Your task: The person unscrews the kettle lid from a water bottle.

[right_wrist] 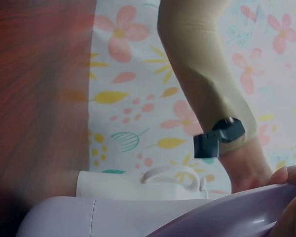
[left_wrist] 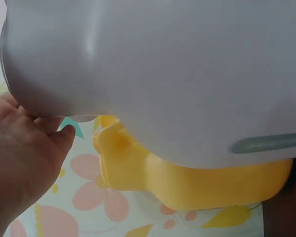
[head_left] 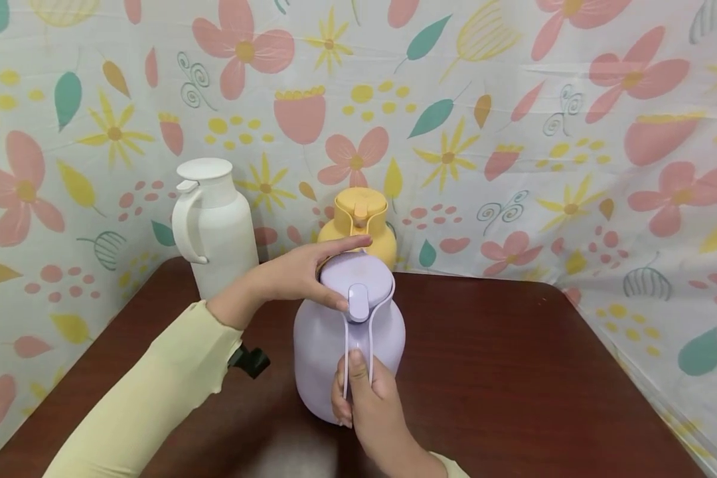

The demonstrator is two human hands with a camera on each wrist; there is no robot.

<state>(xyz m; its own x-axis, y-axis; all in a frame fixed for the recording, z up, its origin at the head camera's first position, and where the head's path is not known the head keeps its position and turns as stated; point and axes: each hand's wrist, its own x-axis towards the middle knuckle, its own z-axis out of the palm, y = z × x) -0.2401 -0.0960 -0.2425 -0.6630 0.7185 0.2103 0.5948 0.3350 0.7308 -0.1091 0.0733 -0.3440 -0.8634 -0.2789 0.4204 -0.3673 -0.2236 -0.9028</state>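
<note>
A lavender vacuum jug (head_left: 319,358) stands upright in front of me, handle toward me. My right hand (head_left: 367,405) grips its handle, with the thumb laid along the inner side. Over the jug's lid (head_left: 358,271) reaches my left hand (head_left: 299,272); its thumb touches the near left side beside the lever (head_left: 358,302), while its fingers pass round the far side. The left wrist view shows that hand (left_wrist: 27,153) against the top of the jug (left_wrist: 187,74), its fingertips partly hidden. In the right wrist view the jug (right_wrist: 64,215) fills the bottom edge.
A white jug (head_left: 221,219) is at the back left, its handle to the left. Behind the lavender jug, a yellow jug (head_left: 364,199) is partly covered. All are on a dark brown table (head_left: 502,372) against a floral sheet (head_left: 514,86). A black strap mount (head_left: 249,362) sits at my left wrist.
</note>
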